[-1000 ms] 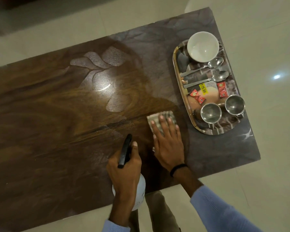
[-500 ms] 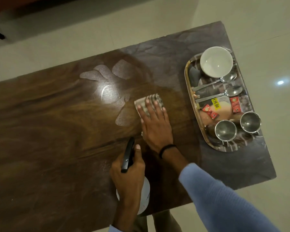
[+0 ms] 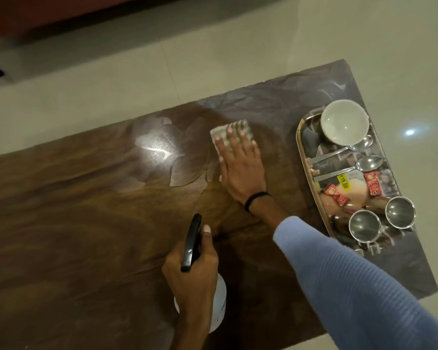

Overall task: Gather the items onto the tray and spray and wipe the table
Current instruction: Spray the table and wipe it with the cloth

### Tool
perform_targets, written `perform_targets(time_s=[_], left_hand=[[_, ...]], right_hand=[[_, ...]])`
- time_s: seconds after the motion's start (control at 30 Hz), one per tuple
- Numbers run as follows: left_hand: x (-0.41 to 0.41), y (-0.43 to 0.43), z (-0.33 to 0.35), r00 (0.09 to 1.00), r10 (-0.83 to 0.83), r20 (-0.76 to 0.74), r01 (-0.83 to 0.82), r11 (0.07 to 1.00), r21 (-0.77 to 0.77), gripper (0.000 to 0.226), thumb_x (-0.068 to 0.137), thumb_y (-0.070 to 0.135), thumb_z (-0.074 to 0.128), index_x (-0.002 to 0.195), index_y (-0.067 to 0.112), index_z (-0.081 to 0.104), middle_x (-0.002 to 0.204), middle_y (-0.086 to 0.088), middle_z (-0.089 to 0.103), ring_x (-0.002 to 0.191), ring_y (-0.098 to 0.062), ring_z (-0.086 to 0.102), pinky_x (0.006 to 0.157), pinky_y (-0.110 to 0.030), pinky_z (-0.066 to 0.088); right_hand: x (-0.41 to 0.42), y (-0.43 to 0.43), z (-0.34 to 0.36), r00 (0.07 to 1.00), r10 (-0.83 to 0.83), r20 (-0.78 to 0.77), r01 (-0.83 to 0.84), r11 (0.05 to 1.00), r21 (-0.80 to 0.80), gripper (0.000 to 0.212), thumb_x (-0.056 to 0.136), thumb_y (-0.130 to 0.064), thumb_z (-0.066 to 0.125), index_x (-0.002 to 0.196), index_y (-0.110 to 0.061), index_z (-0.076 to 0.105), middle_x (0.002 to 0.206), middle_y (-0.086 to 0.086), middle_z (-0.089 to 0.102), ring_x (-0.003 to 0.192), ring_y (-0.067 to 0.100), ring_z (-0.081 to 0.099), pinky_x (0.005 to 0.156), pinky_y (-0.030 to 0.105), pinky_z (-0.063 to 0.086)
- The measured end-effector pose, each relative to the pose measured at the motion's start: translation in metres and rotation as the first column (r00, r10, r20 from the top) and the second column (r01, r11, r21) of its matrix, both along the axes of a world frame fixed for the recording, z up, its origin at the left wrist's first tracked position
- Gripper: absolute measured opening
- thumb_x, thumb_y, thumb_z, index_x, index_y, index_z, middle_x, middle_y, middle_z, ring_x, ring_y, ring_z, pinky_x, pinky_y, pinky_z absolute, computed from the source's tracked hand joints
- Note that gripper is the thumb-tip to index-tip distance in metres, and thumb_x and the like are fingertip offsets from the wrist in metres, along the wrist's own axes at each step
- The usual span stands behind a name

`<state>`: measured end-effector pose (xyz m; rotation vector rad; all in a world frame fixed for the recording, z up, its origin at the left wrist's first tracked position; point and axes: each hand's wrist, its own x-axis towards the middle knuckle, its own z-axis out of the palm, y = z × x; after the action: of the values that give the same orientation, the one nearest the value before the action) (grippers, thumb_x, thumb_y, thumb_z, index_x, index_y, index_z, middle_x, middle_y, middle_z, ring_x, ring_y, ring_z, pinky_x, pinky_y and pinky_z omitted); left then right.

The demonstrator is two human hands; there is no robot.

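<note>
Now pressing a pale folded cloth (image 3: pixel 240 124), possibly a sponge given the blur, onto the far middle of the wooden table (image 3: pixel 86 223) with the right hand (image 3: pixel 240 170). Fingers straight and spread flat on top, none curled round it. Just left of the cloth, a wet patch (image 3: pixel 162 152) shining under a light glare.

Nearer, gripping a spray bottle (image 3: pixel 219 299) in the left hand (image 3: pixel 192 271), with fingers wrapped round the neck, thumb laid beside the black trigger head, and the white body showing beneath the hand.

Out at the table's right end, well apart from the cloth, an oval tray (image 3: pixel 304 157) loaded with:
- a white bowl (image 3: pixel 344 122) at the far end
- two spoons (image 3: pixel 349 147) lying side by side just nearer
- red sachets (image 3: pixel 335 194) on a pale packet with a yellow price tag
- two steel cups (image 3: pixel 364 226) upright at the near end
</note>
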<state>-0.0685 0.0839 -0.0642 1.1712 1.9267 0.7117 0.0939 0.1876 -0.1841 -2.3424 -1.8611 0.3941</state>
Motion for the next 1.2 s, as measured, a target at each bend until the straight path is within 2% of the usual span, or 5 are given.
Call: perform_targets(time_s=[0.1,0.4,0.67,0.97,1.2], left_hand=[[-0.006,0.011,0.000,0.999,0.042,-0.010,-0.043,0.998,-0.038,0.028,0.082,0.025,0.078,0.058,0.023,0.064,0.051,0.011,0.059,0.060,0.004,0.063,0.053,-0.002,0.042],[-0.022,0.037,-0.008,0.991,0.115,0.062,-0.112,0.992,-0.051,0.029,0.082,0.027,0.077,0.057,0.028,0.064,0.053,0.005,0.064,0.057,-0.004,0.065,0.052,-0.008,0.045],[-0.027,0.050,-0.006,0.995,0.082,0.063,-0.080,0.996,-0.038,0.031,0.083,0.024,0.077,0.057,0.030,0.061,0.053,0.006,0.064,0.057,-0.012,0.066,0.050,-0.010,0.046],[-0.035,0.052,-0.013,0.999,0.027,0.046,-0.027,1.000,-0.005,0.026,0.086,0.030,0.073,0.063,0.016,0.070,0.056,0.001,0.066,0.059,-0.017,0.065,0.051,-0.018,0.047],[-0.028,0.042,-0.004,0.999,0.006,0.048,-0.006,1.000,0.015,0.029,0.087,0.021,0.074,0.061,0.024,0.064,0.053,0.005,0.062,0.064,-0.013,0.065,0.052,-0.007,0.044]], right_hand=[[0.013,-0.042,0.008,0.990,0.138,-0.026,-0.138,0.990,-0.016,0.058,0.105,-0.030,0.036,0.160,-0.033,0.018,0.169,0.003,0.013,0.156,0.025,0.006,0.125,0.047,0.009],[0.044,0.071,0.000,0.936,-0.350,0.041,0.351,0.936,-0.007,0.059,0.101,-0.036,0.037,0.158,-0.028,0.025,0.167,0.010,0.020,0.154,0.034,0.014,0.123,0.053,0.016],[-0.016,0.049,0.001,0.991,0.130,-0.011,-0.130,0.992,-0.005,0.056,0.107,-0.031,0.031,0.160,-0.031,0.013,0.169,0.005,0.010,0.156,0.025,0.005,0.125,0.048,0.005],[0.023,0.098,0.002,0.974,-0.227,-0.005,0.227,0.973,-0.039,0.056,0.104,-0.036,0.030,0.159,-0.031,0.022,0.168,0.005,0.016,0.155,0.031,0.010,0.124,0.053,0.013],[-0.031,0.023,0.007,0.995,0.098,-0.015,-0.099,0.994,-0.043,0.058,0.106,-0.032,0.033,0.161,-0.029,0.013,0.169,0.007,0.010,0.156,0.029,0.003,0.124,0.049,0.004]])
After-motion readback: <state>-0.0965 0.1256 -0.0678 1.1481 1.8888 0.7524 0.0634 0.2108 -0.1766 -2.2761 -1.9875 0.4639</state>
